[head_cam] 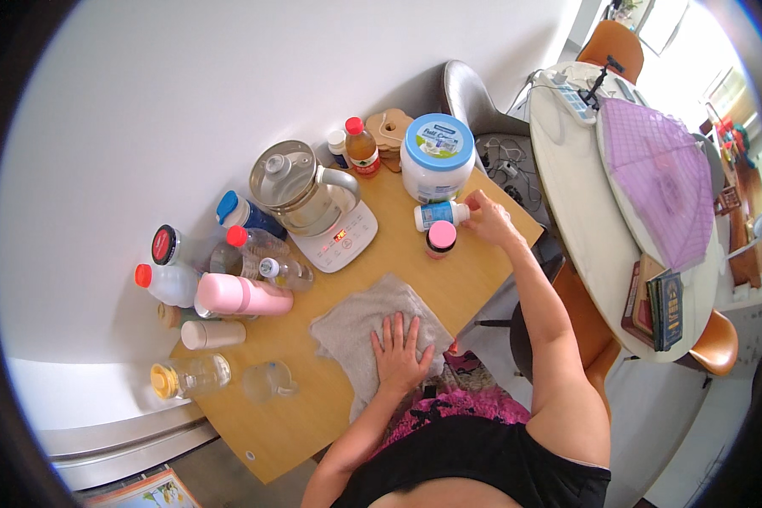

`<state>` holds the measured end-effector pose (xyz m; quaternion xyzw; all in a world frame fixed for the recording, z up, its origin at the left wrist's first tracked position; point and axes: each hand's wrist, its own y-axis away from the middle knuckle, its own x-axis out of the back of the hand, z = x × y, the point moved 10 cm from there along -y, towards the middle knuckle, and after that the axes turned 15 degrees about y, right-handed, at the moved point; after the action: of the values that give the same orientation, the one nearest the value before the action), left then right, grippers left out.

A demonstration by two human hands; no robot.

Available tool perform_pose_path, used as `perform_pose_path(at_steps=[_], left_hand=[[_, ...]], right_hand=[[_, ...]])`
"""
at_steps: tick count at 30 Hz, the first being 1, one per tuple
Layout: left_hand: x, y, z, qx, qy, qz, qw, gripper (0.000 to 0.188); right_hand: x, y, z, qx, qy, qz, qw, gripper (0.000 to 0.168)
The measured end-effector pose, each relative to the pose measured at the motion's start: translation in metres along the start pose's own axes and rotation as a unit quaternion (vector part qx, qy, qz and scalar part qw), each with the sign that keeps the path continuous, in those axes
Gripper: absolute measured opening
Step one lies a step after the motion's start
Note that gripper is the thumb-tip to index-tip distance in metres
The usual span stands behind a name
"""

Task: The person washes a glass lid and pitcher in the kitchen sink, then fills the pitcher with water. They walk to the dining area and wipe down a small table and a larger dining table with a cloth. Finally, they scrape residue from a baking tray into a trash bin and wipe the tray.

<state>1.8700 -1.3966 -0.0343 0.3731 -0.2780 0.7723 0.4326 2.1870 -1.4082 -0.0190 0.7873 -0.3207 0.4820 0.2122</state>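
Observation:
My left hand [399, 360] lies flat with fingers spread on a grey cloth [355, 317] at the near edge of the wooden table [292, 432]. At the right, my right hand [487, 219] has its fingertips at the white cap of a white bottle with a blue label [433, 216]; whether they grip it is hard to tell. The bottle seems to lie on its side. Just below it stands a small dark jar with a pink lid [442, 237]. Behind the bottle is a large white tub with a blue lid [439, 152].
A glass kettle [298, 190] sits on its white base [340, 241]. Several bottles, a pink flask [244, 294], a yellow-lidded glass jar [193, 376] and a glass mug [268, 381] stand to the left. Rightward is a round table [568, 209] with a purple mesh food cover [660, 171].

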Motion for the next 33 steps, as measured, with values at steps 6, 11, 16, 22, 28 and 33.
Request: perform_pose_path(at_steps=[6,11,16,22,28,33], left_hand=[[0.000,-0.001,-0.001,0.008,0.005,0.002,1.000,0.064],[0.002,-0.001,-0.002,0.014,0.011,0.005,1.000,0.065],[0.004,-0.001,-0.003,0.015,0.020,0.007,1.000,0.063],[0.003,-0.002,-0.005,0.019,0.031,0.003,0.999,0.064],[0.001,0.000,-0.008,0.029,0.020,0.004,0.999,0.065],[0.004,-0.002,-0.010,0.026,0.014,0.004,1.000,0.064]], right_hand=[[0.042,0.002,-0.056,0.106,-0.053,0.020,0.993,0.037],[0.064,0.013,-0.127,0.196,0.005,0.068,0.978,0.035],[0.034,0.022,-0.160,0.262,0.068,0.057,0.961,0.037],[0.021,0.044,-0.168,0.291,0.152,0.109,0.938,0.045],[0.005,0.042,-0.157,0.266,0.141,0.103,0.948,0.052],[0.020,0.054,-0.178,0.311,0.117,0.148,0.932,0.049]])
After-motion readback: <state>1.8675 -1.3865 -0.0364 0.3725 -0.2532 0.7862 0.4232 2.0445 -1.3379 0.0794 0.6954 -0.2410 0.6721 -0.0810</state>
